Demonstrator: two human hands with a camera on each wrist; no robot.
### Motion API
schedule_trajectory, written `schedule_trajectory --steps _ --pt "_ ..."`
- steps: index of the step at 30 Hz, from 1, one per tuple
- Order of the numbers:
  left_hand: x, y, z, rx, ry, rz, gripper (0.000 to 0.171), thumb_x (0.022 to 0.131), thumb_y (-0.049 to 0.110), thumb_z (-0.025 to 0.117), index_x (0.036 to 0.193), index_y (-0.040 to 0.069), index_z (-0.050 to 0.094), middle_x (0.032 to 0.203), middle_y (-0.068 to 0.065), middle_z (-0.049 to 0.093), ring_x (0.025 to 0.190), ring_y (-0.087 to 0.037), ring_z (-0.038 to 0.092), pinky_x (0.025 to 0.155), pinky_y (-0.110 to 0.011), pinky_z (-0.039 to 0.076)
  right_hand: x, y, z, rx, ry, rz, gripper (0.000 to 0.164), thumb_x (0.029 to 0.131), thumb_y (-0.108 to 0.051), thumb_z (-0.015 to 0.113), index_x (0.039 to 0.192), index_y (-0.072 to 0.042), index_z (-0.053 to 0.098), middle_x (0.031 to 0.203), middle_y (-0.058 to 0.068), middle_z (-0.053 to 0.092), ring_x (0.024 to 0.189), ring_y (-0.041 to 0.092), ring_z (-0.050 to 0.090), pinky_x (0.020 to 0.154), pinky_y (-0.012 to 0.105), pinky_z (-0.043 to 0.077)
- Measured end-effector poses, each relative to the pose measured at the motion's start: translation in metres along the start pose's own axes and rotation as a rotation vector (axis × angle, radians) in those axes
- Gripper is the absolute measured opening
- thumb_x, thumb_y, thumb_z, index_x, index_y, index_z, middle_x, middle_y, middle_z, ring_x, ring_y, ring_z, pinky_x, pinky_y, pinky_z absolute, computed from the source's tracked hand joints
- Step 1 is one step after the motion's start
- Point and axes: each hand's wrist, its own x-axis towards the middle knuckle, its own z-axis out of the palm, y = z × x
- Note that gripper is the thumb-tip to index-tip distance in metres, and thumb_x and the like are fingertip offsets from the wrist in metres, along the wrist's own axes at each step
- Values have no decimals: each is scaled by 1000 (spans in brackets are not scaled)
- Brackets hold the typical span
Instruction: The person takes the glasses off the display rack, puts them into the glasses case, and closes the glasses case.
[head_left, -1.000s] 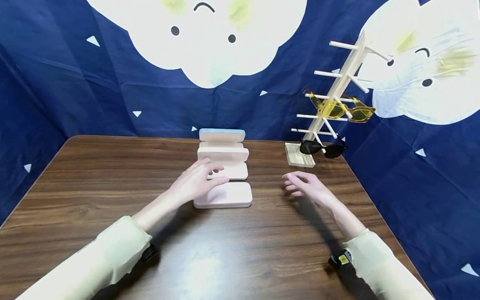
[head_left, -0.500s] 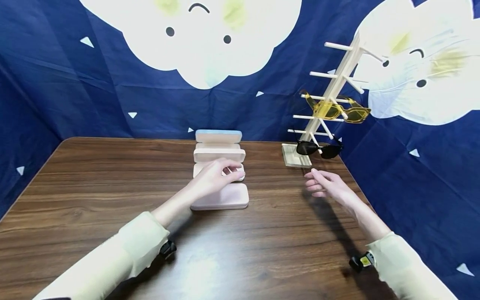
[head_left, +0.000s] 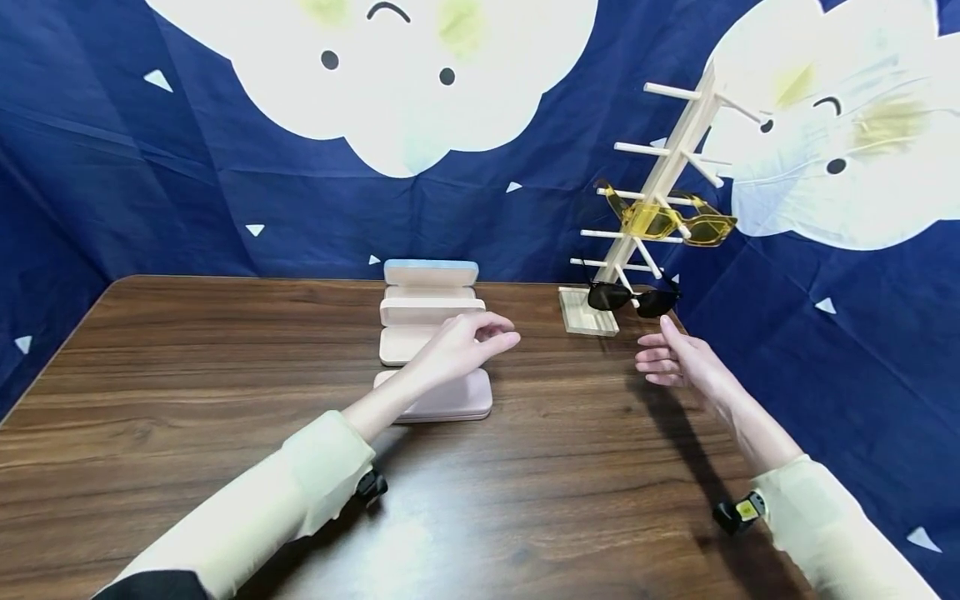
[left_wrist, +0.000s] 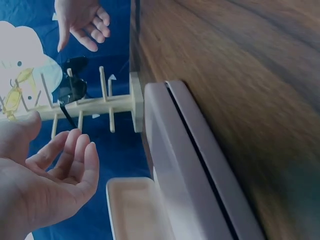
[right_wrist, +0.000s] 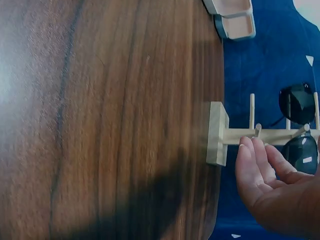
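Note:
Black sunglasses (head_left: 609, 297) hang on the lowest pegs of a wooden rack (head_left: 663, 175) at the back right; yellow-framed sunglasses (head_left: 708, 230) hang higher up. My right hand (head_left: 690, 360) hovers in front of the black pair, fingers relaxed and holding nothing. In the right wrist view its fingers (right_wrist: 255, 160) overlap the rack's post near the dark lenses. My left hand (head_left: 465, 343) is over the glasses cases with loosely bent fingers and nothing in them. Under that arm lies a closed pale pink case (head_left: 457, 396). Behind it an open cream case (head_left: 397, 343) is partly covered by the hand.
A blue-edged open case (head_left: 431, 272) stands at the table's back edge, behind the cream one. The brown wooden table (head_left: 187, 358) extends to the left and front. Blue cloth with cloud prints (head_left: 405, 83) hangs behind and at the sides.
Both hands have moved right: the left across the cases toward their right side, the right closer to the black sunglasses. The head view has shifted slightly to the right. The sunglasses stay on the rack.

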Motion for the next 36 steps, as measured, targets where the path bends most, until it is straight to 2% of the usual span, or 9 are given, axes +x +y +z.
schedule_trajectory --steps 5,9,16,19,22,28,32,36 --pt "14 7 10 -23 7 5 37 99 42 65 123 15 73 114 -2 75 110 -17 67 102 -39 52 2 -4 -9 53 44 31 70 107 -60 31 135 2 47 91 -9 74 86 5 74 77 24 62" --pt "23 12 19 -57 8 0 35 99 41 66 122 17 73 117 -2 75 113 -16 68 102 -36 52 3 -5 -14 101 91 33 69 106 -60 34 135 1 44 89 -9 74 83 6 74 75 24 62" --pt "39 24 33 -106 18 -14 31 99 40 66 121 19 74 118 0 76 114 -15 69 101 -35 53 8 -7 -24 240 163 6 56 105 -57 43 127 -6 46 84 -7 74 80 8 75 75 25 63" --pt "44 26 37 -143 12 -35 31 100 39 66 122 19 73 121 -1 75 116 -16 69 101 -35 53 12 -9 -28 247 174 1 52 106 -56 43 124 -8 47 83 -7 74 80 7 75 74 24 62" --pt "51 26 42 -172 -3 -65 37 100 41 65 128 18 70 124 -2 74 119 -18 68 102 -37 53 16 -10 -31 246 175 3 49 107 -56 41 120 -9 48 82 -7 74 78 7 75 73 24 62" --pt "66 29 49 -204 -27 -133 55 100 47 62 147 18 56 130 -1 72 129 -20 63 109 -41 50 23 -13 -38 265 171 14 46 108 -52 41 123 -9 48 83 -7 75 77 7 75 73 24 62" --pt "78 31 53 -234 -37 -138 59 100 49 61 149 15 54 138 -5 68 134 -22 60 114 -41 46 27 -17 -42 283 175 18 43 110 -47 40 124 -7 46 84 -7 76 78 7 75 72 24 62" --pt "88 34 55 -308 -41 -153 60 101 50 60 147 13 55 145 -9 63 139 -25 55 116 -42 44 32 -20 -42 274 182 22 40 110 -45 40 121 -7 45 83 -6 76 76 7 75 71 23 62"
